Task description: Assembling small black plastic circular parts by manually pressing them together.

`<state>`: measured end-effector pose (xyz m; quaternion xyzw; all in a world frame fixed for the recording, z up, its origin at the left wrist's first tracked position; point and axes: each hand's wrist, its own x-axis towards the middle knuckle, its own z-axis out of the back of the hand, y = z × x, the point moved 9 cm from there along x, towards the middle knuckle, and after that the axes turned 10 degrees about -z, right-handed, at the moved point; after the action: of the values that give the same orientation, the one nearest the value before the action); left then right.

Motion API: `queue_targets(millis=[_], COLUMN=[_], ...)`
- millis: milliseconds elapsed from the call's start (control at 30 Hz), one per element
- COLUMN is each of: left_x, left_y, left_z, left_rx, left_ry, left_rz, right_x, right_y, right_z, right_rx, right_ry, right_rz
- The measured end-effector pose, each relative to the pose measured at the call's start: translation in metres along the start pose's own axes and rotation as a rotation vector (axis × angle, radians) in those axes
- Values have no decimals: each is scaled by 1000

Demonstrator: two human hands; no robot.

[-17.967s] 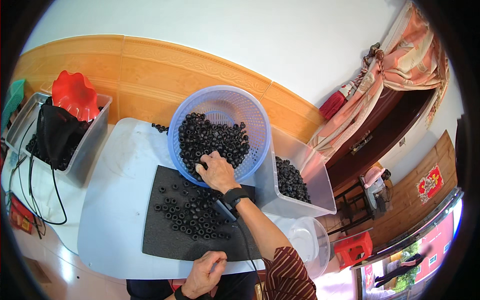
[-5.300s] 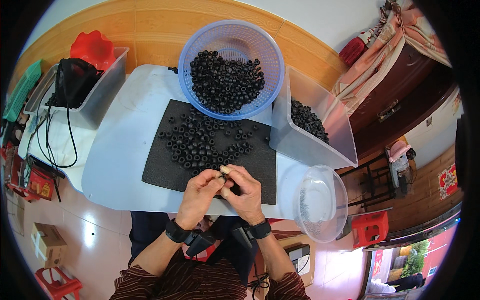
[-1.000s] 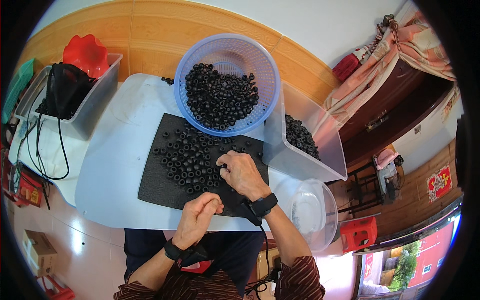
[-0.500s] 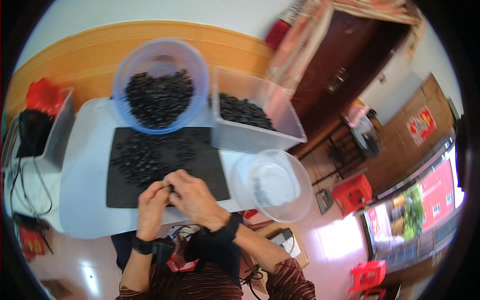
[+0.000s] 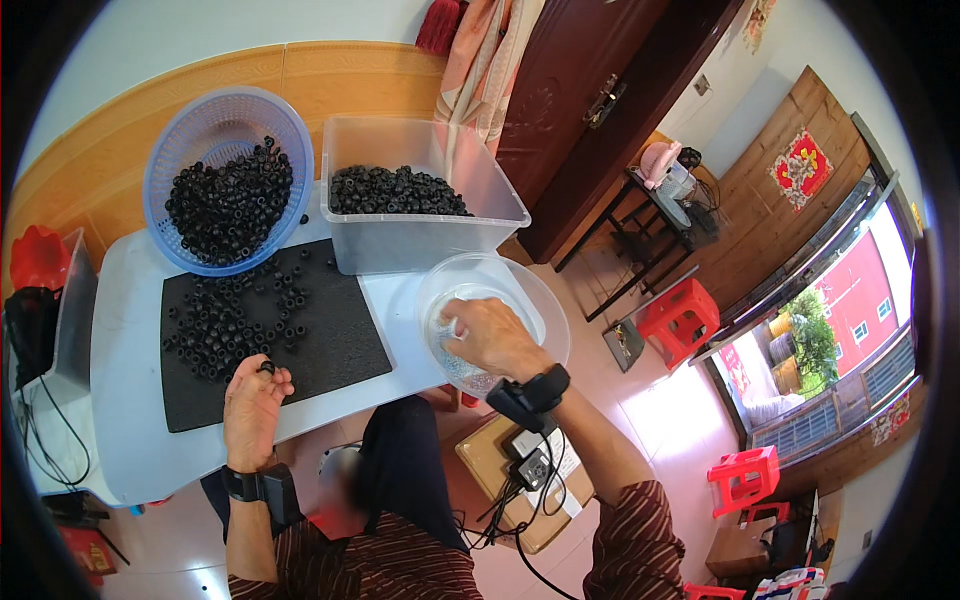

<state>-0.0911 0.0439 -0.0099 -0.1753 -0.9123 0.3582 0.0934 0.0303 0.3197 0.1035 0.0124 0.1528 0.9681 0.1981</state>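
Note:
My left hand (image 5: 255, 410) is at the front edge of the black mat (image 5: 345, 350), its fingers pinching a small black ring-shaped part (image 5: 267, 367). Just beyond it, a spread of loose black ring-shaped parts (image 5: 225, 330) covers much of the mat. To the right, my right hand (image 5: 492, 338) reaches into a clear round tub (image 5: 550, 335), fingers curled together near its bottom. Tiny pale pieces (image 5: 470, 378) lie in that tub; what the fingertips hold there is too small to make out.
Behind the mat stand a blue basket (image 5: 165, 235) and a clear rectangular bin (image 5: 430, 243), both holding black parts. A grey box with a red item (image 5: 40, 258) is at the left. Below the white table (image 5: 125, 400) sits a cardboard box (image 5: 490, 455) with cables.
My right hand has left my left hand and moved right into the round tub. The left hand keeps a black part at its fingertips. The view has turned, shifting the table leftward.

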Motion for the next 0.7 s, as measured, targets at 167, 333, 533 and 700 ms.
queue_targets(millis=[167, 333, 533, 700], left_x=[2, 1, -2, -3], left_y=[3, 4, 3, 1], left_z=[-4, -1, -1, -5], left_rx=[4, -6, 33, 49], left_ry=[19, 15, -6, 34], left_rz=[17, -4, -5, -12], right_x=[-11, 17, 37, 39], right_y=[-29, -31, -40, -50], right_z=[-29, -37, -32, -34], right_rx=[-87, -67, 124, 264], right_ry=[148, 126, 227, 246], right_rz=[-83, -88, -206, -336])
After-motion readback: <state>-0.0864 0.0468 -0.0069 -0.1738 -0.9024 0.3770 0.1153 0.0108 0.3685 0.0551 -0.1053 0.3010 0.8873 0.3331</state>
